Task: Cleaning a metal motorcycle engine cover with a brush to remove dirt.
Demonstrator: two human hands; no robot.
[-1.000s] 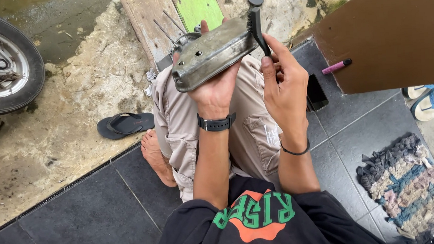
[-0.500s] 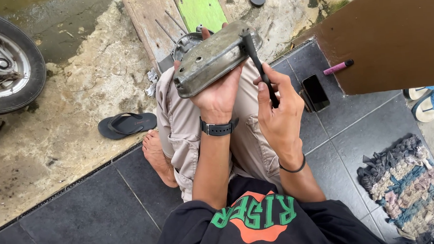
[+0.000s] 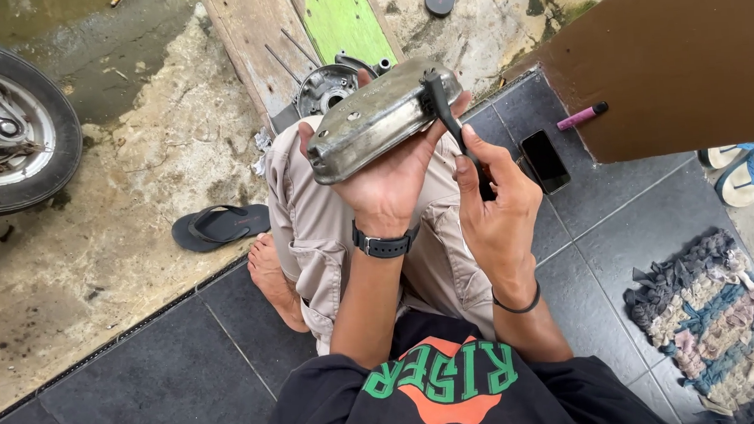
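Note:
My left hand (image 3: 390, 179), with a black watch on the wrist, grips a grey metal engine cover (image 3: 373, 119) from below and holds it up above my knees. My right hand (image 3: 497, 200) holds a black brush (image 3: 454, 132) by its handle, with the brush head pressed against the cover's right end. I sit on the tiled floor in beige trousers, one bare foot (image 3: 271, 280) tucked to the left.
A round metal engine part (image 3: 325, 89) lies on wooden planks (image 3: 255, 35) ahead. A motorcycle wheel (image 3: 13, 135) stands at the left, a black sandal (image 3: 218, 226) nearby. A phone (image 3: 545, 160) and a pink pen (image 3: 582, 116) lie at the right, beside a brown board (image 3: 675, 55) and a rag rug (image 3: 708, 316).
The brush has come down from above the cover to its right end. My left hand has lowered and tilted the cover slightly.

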